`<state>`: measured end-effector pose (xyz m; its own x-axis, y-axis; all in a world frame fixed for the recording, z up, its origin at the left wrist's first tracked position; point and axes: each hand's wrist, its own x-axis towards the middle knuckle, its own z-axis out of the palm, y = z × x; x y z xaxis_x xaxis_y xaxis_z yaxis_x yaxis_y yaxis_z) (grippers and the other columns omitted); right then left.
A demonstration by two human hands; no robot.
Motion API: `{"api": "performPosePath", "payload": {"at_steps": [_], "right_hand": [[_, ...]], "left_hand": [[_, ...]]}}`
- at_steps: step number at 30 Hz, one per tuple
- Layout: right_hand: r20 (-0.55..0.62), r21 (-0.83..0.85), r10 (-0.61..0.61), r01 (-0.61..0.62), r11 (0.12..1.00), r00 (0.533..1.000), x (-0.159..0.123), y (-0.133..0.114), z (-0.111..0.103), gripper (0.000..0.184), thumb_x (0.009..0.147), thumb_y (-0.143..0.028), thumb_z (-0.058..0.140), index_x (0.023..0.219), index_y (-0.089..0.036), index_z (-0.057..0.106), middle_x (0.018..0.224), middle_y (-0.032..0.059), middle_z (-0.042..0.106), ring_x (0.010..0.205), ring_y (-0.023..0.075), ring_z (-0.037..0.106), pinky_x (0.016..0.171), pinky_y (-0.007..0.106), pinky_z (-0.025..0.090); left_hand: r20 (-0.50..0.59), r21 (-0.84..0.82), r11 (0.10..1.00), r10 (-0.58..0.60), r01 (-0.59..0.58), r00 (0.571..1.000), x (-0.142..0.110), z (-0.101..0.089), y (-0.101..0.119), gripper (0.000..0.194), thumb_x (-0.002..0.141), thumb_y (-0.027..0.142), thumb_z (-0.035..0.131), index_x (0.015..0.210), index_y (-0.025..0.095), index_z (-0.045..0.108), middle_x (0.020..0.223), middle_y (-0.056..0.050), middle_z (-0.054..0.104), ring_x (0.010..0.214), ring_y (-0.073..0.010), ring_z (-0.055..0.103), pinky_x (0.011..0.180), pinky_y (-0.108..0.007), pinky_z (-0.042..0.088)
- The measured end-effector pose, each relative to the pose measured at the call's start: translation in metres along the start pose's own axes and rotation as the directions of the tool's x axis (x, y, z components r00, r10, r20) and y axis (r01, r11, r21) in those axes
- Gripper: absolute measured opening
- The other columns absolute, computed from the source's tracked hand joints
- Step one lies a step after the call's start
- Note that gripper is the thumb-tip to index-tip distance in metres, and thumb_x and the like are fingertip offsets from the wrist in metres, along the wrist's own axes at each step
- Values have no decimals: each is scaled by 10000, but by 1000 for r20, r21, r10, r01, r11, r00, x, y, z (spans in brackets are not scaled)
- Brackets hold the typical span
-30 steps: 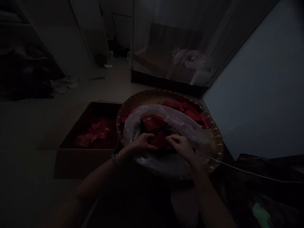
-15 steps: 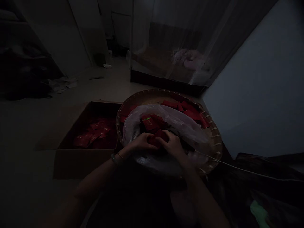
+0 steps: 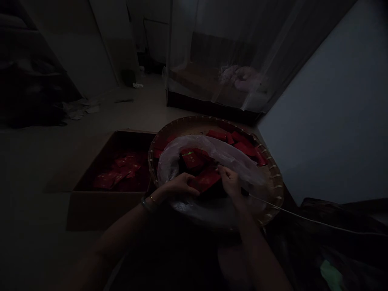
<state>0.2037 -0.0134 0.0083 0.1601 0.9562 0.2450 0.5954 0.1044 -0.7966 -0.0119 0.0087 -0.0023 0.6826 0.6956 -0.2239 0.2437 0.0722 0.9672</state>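
My left hand (image 3: 182, 184) grips the left end of a red packet (image 3: 207, 178) between thumb and fingers. At the packet's right end, my right hand (image 3: 229, 180) is closed in a pinch on its edge. Dim light hides whether anything small sits in those fingertips. Under both hands lies an open clear plastic bag (image 3: 242, 159), its rim spread in a ring. Another red packet (image 3: 193, 159) with a greenish-yellow strip rests inside the bag, just beyond my hands. The bag sits in a round woven bamboo tray (image 3: 277, 182).
Several red packets (image 3: 245, 147) lie along the tray's far right side. A cardboard box (image 3: 103, 206) with a heap of red packets (image 3: 121, 169) stands to the left. A thin white cord (image 3: 309, 219) runs off right. Beyond are a netted bed (image 3: 209, 87) and a pale wall (image 3: 339, 109).
My right hand first folded over the packet, then drew back right to its edge. The packet now shows more of its face. My left hand has stayed nearly in place.
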Motion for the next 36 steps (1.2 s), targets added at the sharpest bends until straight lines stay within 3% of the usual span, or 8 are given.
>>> {"api": "performPosePath", "payload": {"at_steps": [2, 4, 8, 15, 19, 23, 29, 36], "right_hand": [[51, -195, -9, 19, 981, 999, -2, 15, -10, 414, 913, -401, 342, 883, -160, 677, 790, 73, 687, 761, 210, 627, 705, 296, 457], [136, -453, -37, 95, 886, 990, -8, 32, -19, 311, 848, -308, 487, 1071, -150, 637, 1017, 129, 675, 949, 265, 612, 833, 354, 442], [242, -700, 67, 126, 703, 968, -16, 59, -26, 581, 739, -175, 629, 1299, -132, 479, 1201, 190, 589, 1102, 322, 560, 912, 408, 422], [284, -498, -4, 150, 854, 959, -7, 70, -34, 440, 758, -154, 577, 1197, -123, 556, 1207, 184, 598, 1142, 293, 549, 965, 421, 420], [248, -220, 75, -19, 975, 966, -9, 54, -63, 425, 801, -337, 550, 1191, -170, 578, 1180, 122, 639, 1072, 262, 599, 921, 415, 468], [351, -50, 133, -123, 991, 927, -14, 26, -87, 500, 743, -454, 611, 1176, -204, 610, 1176, 81, 652, 1045, 264, 615, 894, 400, 493], [339, -14, 123, -126, 992, 933, -20, 0, -80, 421, 717, -404, 643, 1091, -211, 666, 1121, 70, 680, 1049, 261, 613, 911, 394, 480], [285, -79, 95, -76, 994, 954, -21, 5, -67, 350, 745, -366, 612, 1043, -199, 686, 1091, 81, 689, 1006, 257, 620, 887, 406, 468]], "left_hand": [[-63, -5, 1000, -12, 12, 998, 0, 1, 1, 372, 592, 295, 765, 892, 94, 673, 733, 0, 664, 627, -122, 570, 571, -196, 414], [-105, -28, 999, -33, 31, 994, -1, 2, 4, 319, 612, 276, 742, 864, 98, 660, 716, -5, 670, 603, -120, 580, 545, -193, 410], [-42, -120, 991, -62, 57, 997, -2, 6, 9, 249, 642, 238, 715, 841, 111, 637, 663, -16, 675, 589, -128, 608, 537, -194, 424], [60, -222, 975, -12, 25, 998, 0, 8, 3, 233, 633, 192, 699, 845, 113, 640, 723, -31, 699, 656, -140, 639, 649, -225, 473], [50, -204, 977, -51, 60, 997, 3, 10, 1, 215, 628, 197, 690, 817, 104, 648, 722, -37, 694, 638, -129, 623, 601, -203, 449], [37, -218, 969, -112, 117, 993, 7, 21, 2, 275, 593, 212, 716, 831, 87, 655, 706, -36, 678, 604, -125, 595, 558, -198, 425], [111, -203, 971, -104, 125, 988, 11, 45, 9, 330, 597, 231, 727, 896, 102, 676, 717, 14, 641, 572, -91, 529, 535, -184, 382], [168, -45, 995, -78, 86, 983, 8, 43, 12, 292, 640, 245, 681, 892, 97, 698, 697, 16, 623, 570, -93, 501, 527, -184, 365]]}}
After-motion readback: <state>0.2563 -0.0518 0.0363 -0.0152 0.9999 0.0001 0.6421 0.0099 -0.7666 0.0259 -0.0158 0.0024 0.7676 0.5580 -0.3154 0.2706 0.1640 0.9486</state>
